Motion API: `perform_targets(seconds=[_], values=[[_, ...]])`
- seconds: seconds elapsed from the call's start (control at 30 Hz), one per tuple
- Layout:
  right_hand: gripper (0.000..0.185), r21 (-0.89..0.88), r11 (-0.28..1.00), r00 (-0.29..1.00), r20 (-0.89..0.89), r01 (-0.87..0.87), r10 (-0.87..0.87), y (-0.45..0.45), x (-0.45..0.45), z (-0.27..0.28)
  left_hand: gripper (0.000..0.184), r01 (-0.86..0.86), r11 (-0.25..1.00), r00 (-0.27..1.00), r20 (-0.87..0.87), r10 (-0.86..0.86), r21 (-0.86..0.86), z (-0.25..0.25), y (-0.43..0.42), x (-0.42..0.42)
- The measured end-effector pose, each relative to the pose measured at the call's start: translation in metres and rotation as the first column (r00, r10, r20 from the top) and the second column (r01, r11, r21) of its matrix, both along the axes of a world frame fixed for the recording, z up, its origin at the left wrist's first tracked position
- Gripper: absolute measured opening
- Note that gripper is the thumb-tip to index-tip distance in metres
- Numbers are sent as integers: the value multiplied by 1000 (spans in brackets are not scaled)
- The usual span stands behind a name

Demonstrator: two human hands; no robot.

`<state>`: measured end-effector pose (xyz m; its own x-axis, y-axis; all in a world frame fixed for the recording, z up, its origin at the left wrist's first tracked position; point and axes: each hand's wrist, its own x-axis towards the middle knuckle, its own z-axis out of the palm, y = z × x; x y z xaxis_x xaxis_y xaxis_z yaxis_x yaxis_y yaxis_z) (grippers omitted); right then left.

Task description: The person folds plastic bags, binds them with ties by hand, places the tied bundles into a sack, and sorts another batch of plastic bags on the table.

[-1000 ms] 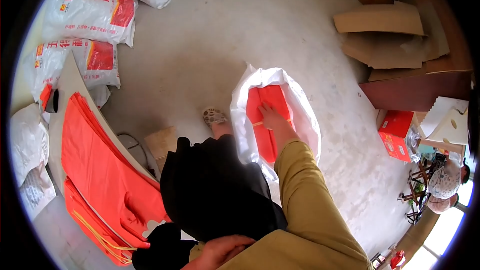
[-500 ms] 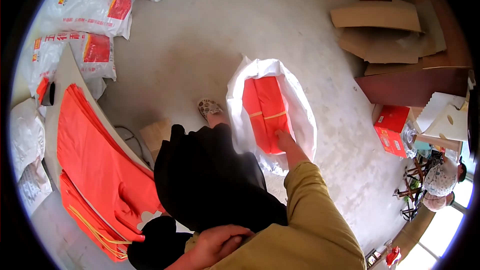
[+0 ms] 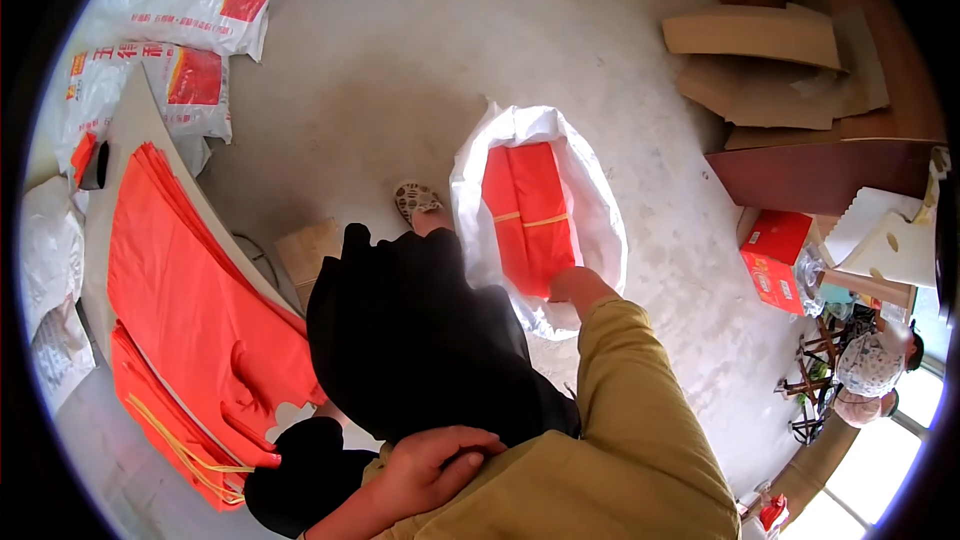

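Folded red bundles (image 3: 525, 202) with thin yellow ties across them lie inside an open white sack (image 3: 608, 215) on the floor. My right hand (image 3: 576, 287) touches the near end of the bundles, just inside the sack's rim; its fingertips are hidden. My left hand (image 3: 440, 463) rests on my lap by the black cloth (image 3: 420, 340), with its fingers curled together and nothing visible in them. To the left, a stack of red sheets (image 3: 185, 290) lies on a pale board, with yellow ties (image 3: 180, 437) at its near end.
Filled white bags (image 3: 190, 0) lie at the upper left. A wooden block (image 3: 308, 252) is beside the board. Cardboard (image 3: 755, 37), a red box (image 3: 775, 260) and a white jagged-edged sheet (image 3: 870, 220) are on the right. A person (image 3: 872, 362) is at the far right.
My right hand has moved from the top middle of the bundles to their near end. The left hand has stayed on my lap. The sack appears slightly higher in view.
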<state>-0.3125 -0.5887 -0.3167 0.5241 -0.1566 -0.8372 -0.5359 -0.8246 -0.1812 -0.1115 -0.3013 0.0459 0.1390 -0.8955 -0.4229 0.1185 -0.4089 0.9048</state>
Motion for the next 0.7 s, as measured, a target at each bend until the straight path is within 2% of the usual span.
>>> perform_targets(seconds=[0.07, 0.1, 0.17, 0.23, 0.3, 0.37, 0.43, 0.5, 0.57, 0.7], values=[[29, 194, 940, 960, -43, 279, -276, -11, -19, -34, 22, 0, 1000, 1000, -17, 0, -6, 0, 1, 3], [30, 284, 866, 911, -88, 411, -403, -17, -35, -64, 24, 0, 1000, 1000, -29, 0, -5, -1, 2, 3], [32, 428, 641, 760, -213, 638, -614, -24, -68, -116, 24, -7, 1000, 999, -42, 6, -24, -3, 3, 3], [34, 427, 463, 608, -317, 777, -728, -22, -74, -113, 24, -13, 999, 999, -49, 11, -43, -4, 4, 3], [35, 319, 389, 490, -364, 864, -792, -18, -77, -101, 24, -18, 998, 999, -50, 15, -64, -5, 4, 4], [39, 230, 726, 761, -229, 648, -607, 0, -54, -62, 24, -20, 997, 998, -58, 15, -78, -6, 5, 2], [44, 92, 942, 941, -129, 324, -311, 15, -26, -29, 24, -21, 995, 999, -48, 17, -96, -7, 4, 1], [30, 42, 984, 984, 30, 175, -176, 18, -45, -69, 24, -24, 994, 1000, -21, 22, -106, -3, 4, 1], [26, 12, 998, 989, 131, 68, -69, 16, -41, -76, 25, -44, 995, 999, -26, 42, -90, -3, 6, -1], [23, -32, 995, 985, 142, -96, 100, -14, 24, 39, 26, -62, 991, 998, -19, 60, -116, -7, 10, -5]])
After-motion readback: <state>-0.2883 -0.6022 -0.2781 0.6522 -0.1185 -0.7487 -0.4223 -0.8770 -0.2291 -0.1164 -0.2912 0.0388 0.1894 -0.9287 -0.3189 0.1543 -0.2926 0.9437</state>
